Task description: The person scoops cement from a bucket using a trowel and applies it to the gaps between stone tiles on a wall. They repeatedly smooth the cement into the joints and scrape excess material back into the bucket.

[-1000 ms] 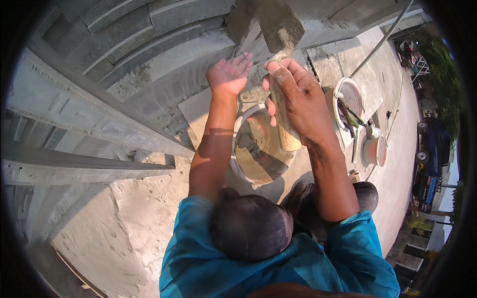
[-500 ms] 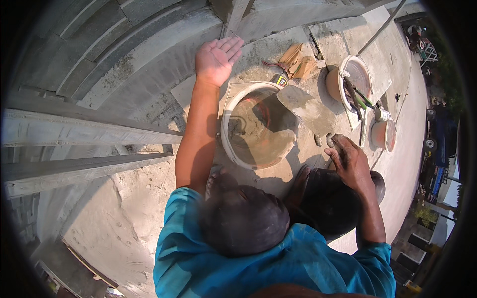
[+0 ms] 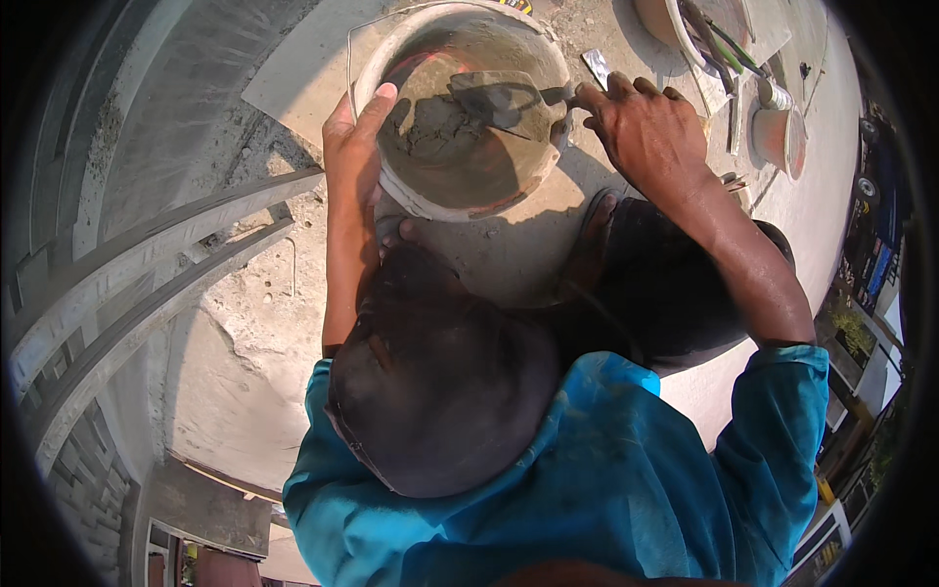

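A round pale bucket (image 3: pixel 406 196) with wet grey mortar (image 3: pixel 440 132) inside stands on the ground in front of me. My left hand (image 3: pixel 357 137) grips its left side, thumb up by the rim and the other fingers partly hidden along the outer wall. My right hand (image 3: pixel 648 127) is closed round the handle of a trowel (image 3: pixel 523 103), most of the handle covered by the fingers. The trowel's blade reaches over the right rim into the bucket, with a lump of mortar on or against it.
At the upper right stands another bucket (image 3: pixel 660 22) holding long-handled tools (image 3: pixel 712 39), with a smaller bucket (image 3: pixel 780 140) beyond it. A small silvery piece (image 3: pixel 596 67) lies near the mortar bucket. Pale beams (image 3: pixel 196 225) run along the left. A blue vehicle (image 3: pixel 871 205) is far right.
My left hand, held open and palm up beyond the bucket, has come back onto its left side. The trowel has gone from outside the right rim into the bucket. The view has shifted.
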The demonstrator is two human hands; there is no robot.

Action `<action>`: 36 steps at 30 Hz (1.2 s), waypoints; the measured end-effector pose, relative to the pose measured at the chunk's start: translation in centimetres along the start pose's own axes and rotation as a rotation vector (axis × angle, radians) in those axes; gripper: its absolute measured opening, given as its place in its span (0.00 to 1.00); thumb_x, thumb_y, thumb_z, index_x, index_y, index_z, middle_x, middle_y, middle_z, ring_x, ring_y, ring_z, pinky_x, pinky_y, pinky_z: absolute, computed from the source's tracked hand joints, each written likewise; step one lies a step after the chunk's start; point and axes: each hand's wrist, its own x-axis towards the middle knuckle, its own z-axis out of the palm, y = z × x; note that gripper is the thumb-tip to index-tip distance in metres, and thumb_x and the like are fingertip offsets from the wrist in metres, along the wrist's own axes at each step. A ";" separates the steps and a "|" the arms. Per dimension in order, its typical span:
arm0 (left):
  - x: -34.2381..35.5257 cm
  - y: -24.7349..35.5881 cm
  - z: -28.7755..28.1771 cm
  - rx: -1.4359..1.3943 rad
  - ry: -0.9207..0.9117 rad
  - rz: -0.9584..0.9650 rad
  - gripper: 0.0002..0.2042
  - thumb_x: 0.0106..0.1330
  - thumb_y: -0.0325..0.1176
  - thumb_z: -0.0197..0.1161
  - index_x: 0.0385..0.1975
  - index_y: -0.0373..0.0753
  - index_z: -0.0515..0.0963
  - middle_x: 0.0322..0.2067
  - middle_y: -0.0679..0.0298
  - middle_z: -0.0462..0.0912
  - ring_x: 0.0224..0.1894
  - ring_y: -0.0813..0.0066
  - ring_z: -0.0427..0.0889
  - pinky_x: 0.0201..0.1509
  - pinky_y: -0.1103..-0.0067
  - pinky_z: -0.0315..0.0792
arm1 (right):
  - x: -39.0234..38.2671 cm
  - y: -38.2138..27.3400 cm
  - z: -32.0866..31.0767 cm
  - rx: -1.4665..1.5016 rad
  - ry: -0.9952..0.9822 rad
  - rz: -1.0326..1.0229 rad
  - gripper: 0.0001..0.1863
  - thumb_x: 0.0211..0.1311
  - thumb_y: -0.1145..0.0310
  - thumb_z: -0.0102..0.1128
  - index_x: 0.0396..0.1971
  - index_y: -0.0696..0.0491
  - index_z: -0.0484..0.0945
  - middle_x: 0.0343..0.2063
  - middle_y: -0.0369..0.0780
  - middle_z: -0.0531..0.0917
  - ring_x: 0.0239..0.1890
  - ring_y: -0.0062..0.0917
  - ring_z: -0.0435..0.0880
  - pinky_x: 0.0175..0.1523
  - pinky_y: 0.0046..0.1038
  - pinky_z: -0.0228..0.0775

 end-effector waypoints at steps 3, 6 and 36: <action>-0.9 0.2 1.9 0.009 -0.020 0.052 0.24 0.71 0.37 0.63 0.60 0.26 0.72 0.50 0.51 0.82 0.51 0.66 0.82 0.55 0.73 0.76 | 2.1 -1.3 0.5 -0.088 -0.052 -0.057 0.14 0.65 0.67 0.56 0.49 0.48 0.81 0.41 0.42 0.84 0.43 0.36 0.86 0.45 0.38 0.79; -1.2 -0.1 2.9 0.094 -0.049 0.084 0.24 0.71 0.38 0.62 0.59 0.25 0.73 0.50 0.51 0.81 0.51 0.67 0.82 0.56 0.74 0.75 | 2.7 -2.9 1.5 -0.065 -0.080 -0.103 0.12 0.62 0.69 0.58 0.45 0.52 0.81 0.40 0.42 0.84 0.44 0.35 0.86 0.45 0.36 0.79; -2.9 7.9 -1.1 0.891 -0.017 0.435 0.30 0.77 0.42 0.53 0.74 0.33 0.56 0.74 0.49 0.57 0.76 0.57 0.56 0.76 0.70 0.54 | 0.8 4.8 -3.8 1.406 0.085 -0.201 0.16 0.63 0.68 0.70 0.48 0.57 0.79 0.34 0.43 0.84 0.28 0.29 0.82 0.36 0.29 0.73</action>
